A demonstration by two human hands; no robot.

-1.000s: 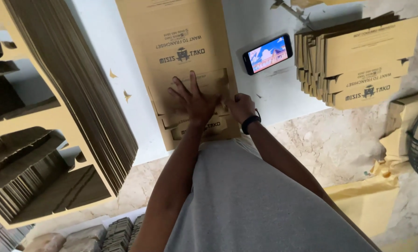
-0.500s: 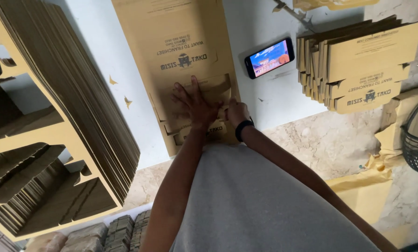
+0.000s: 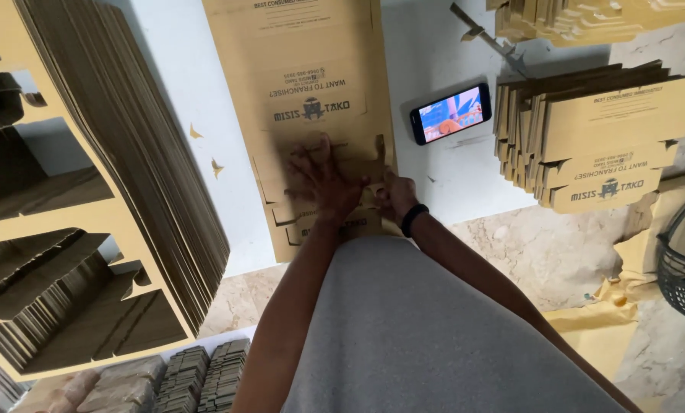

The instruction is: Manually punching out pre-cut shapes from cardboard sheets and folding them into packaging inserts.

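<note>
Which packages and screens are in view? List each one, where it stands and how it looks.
Flat cardboard box blank: centre of the white table, brown with dark print, under both hands.
Stack of folded blanks: right of the table, brown, printed.
Tall pile of blanks: left, brown, seen edge-on.
Phone: between blank and right stack, black, lit colourful screen.

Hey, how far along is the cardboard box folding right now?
Done: a stack of folded brown cardboard boxes sits right of the phone. In hand: left hand and right hand press on a flat brown cardboard blank. Left: a tall pile of unfolded brown blanks.
</note>
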